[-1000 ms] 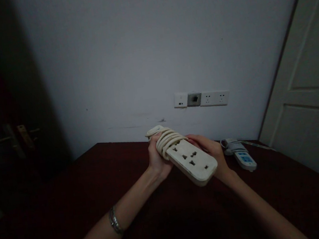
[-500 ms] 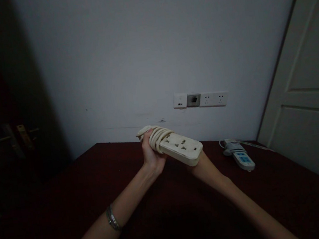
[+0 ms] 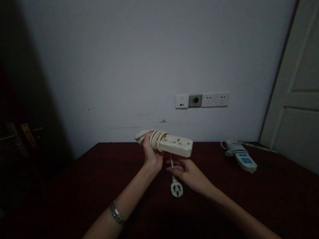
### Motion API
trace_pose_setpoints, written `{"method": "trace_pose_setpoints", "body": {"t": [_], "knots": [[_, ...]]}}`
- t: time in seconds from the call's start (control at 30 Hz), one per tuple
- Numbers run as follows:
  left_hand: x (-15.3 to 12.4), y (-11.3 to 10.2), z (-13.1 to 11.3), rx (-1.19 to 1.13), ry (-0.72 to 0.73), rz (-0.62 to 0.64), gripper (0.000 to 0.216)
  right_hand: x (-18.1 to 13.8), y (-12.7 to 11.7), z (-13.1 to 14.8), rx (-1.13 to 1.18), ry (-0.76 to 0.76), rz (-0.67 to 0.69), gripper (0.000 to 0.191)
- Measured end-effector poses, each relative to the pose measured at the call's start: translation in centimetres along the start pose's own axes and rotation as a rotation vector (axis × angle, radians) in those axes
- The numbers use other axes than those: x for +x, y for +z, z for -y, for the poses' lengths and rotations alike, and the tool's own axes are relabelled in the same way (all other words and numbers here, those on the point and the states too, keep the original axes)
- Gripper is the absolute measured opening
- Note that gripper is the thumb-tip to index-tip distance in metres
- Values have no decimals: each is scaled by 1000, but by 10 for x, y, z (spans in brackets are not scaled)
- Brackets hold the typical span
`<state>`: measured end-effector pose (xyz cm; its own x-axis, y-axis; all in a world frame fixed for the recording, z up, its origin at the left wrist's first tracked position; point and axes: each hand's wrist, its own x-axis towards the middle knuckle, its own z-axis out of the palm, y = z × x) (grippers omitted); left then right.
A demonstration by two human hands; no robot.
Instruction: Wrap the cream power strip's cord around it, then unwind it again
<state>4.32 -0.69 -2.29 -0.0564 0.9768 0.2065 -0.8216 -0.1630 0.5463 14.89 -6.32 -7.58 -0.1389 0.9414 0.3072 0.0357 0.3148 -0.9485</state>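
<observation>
- A bracelet (image 3: 116,213) sits on the left wrist, at about 7 o'clock in the view. Both forearms are cut off by the lower edge.
- The dark red table (image 3: 71,209) lies under everything, and its near part is lost in shadow.
- One white plug (image 3: 176,189) hangs on a short length of cable at 6 o'clock from the cream power strip (image 3: 177,145). Whether it touches the table cannot be told.
- The right hand (image 3: 188,172) is just at 3 o'clock of that cable, with its fingers loosely bent towards it. It is unclear whether they pinch the cable.
- The left hand (image 3: 151,155) is wrapped tight around the strip's left end, over the coiled cord (image 3: 156,138). It holds the strip level above the table.
- The hand and the coils hide that end of the strip.
- A second power strip (image 3: 242,155), with a blue face, lies on the table at 3 o'clock, well apart. That makes two strips in all.
- A row of wall sockets (image 3: 202,100) is at 12 o'clock from the held strip. Their count is hard to make out.
- There are two doors: a pale door (image 3: 307,107) at 3 o'clock, and a dark door at 9 o'clock showing only its handle (image 3: 22,135).
</observation>
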Motion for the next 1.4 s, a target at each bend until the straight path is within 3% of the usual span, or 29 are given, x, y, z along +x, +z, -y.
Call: {"method": "trace_pose_setpoints", "body": {"t": [0.17,0.3,0.5,0.7,0.9,1.1,1.4], "knots": [[7,-8,5,30,65,15,21,-6,13,0,158,115,-54,43],[12,-13,9,57,104,17,22,-12,21,3,158,63,-68,29],[16,-19,11,97,142,-9,27,-21,15,18,-205,20,58,22],[18,-19,10,107,159,-44,27,-26,6,37,-441,-76,-1,24],[15,-16,8,68,189,-139,22,-21,8,30,-214,-166,-82,35],[11,-14,11,56,136,-140,24,-16,10,22,-47,-296,-165,54],[3,-29,31,246,105,-87,26,-13,6,27,23,-319,-205,52]]}}
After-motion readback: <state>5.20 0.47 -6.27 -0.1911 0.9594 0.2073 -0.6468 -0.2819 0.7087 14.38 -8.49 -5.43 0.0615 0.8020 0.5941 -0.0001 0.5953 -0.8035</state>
